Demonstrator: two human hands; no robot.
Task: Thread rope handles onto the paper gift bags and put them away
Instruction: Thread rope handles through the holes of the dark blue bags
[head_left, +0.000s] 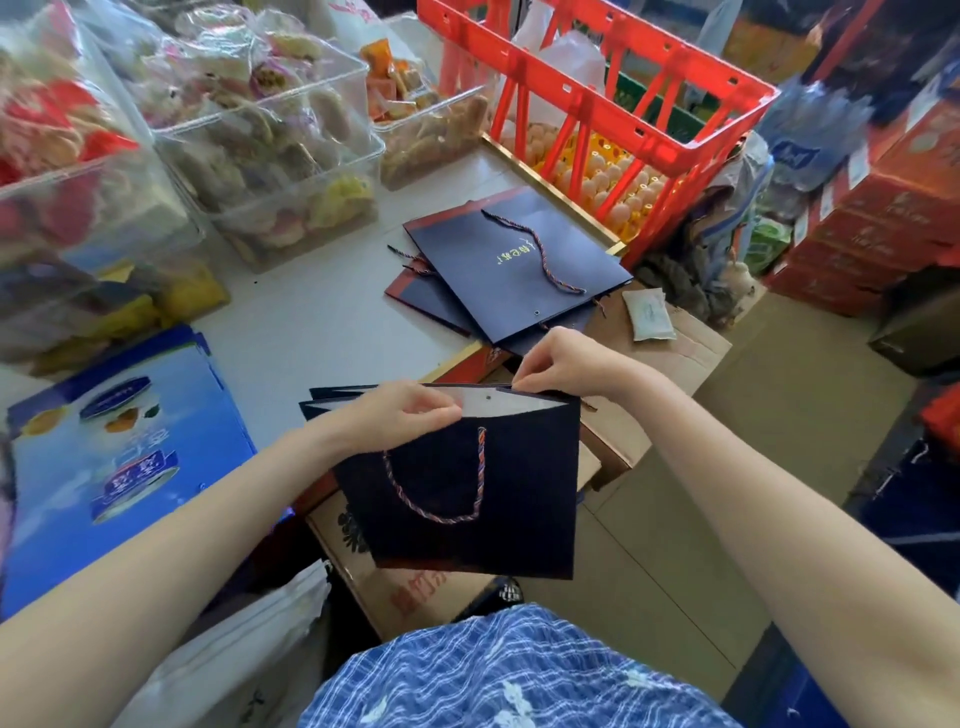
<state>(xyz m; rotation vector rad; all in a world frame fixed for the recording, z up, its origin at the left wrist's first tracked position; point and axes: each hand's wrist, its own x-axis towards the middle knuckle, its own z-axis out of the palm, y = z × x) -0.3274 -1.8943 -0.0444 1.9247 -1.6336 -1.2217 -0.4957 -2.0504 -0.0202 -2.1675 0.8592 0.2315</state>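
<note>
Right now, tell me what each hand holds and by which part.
Both hands hold the dark paper gift bag by its open top edge: the left hand grips the near panel's rim, the right hand pinches the top right corner.

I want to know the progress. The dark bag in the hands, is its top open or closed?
Partly open: the left hand and right hand part the dark bag mouth, showing white inside.
</note>
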